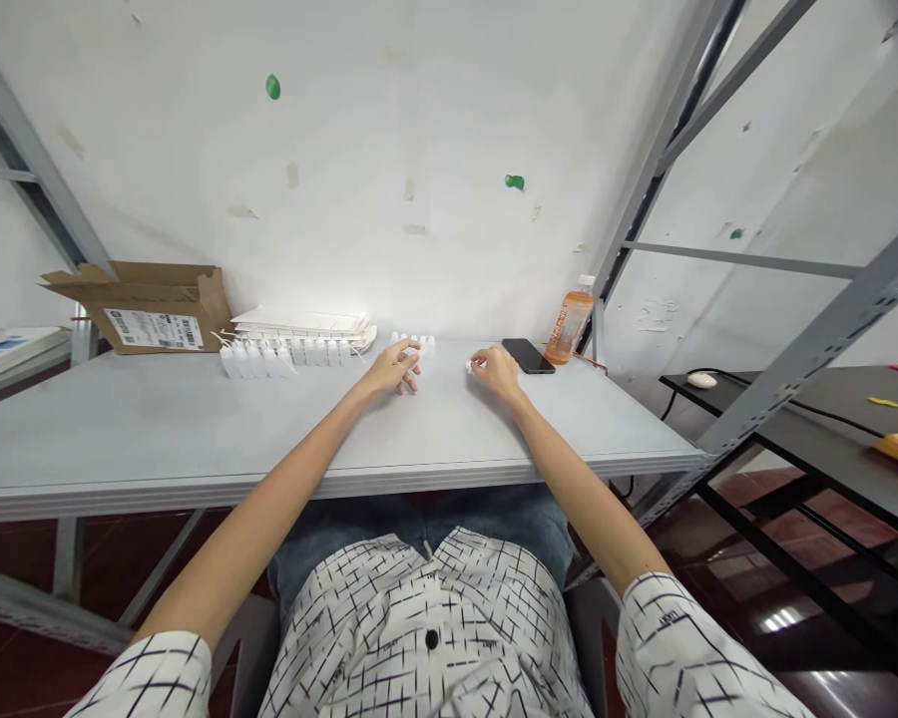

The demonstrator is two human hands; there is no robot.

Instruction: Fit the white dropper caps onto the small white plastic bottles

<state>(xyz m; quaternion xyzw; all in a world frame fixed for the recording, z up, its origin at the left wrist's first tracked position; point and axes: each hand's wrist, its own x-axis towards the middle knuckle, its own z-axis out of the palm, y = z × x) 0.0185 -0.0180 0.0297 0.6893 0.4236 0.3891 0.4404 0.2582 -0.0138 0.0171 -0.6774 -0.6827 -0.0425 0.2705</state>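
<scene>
My left hand (393,370) hovers over the table with its fingers apart and holds nothing that I can see. Just behind it stands a short group of small white plastic pieces (428,345), partly hidden by the fingers. My right hand (497,371) is closed in a pinch on a small white piece (469,367), mostly covered by the fingertips, so its exact kind does not show. Left of my left hand, several small white bottle-like pieces (258,361) stand in rows, some with thin white strands at the top.
Behind the rows lies a stack of white sheets (299,321), beside an open cardboard box (157,304). A black phone (528,356) and a bottle of orange drink (570,321) are right of my right hand. Metal posts frame the grey table (195,429); a wall backs it.
</scene>
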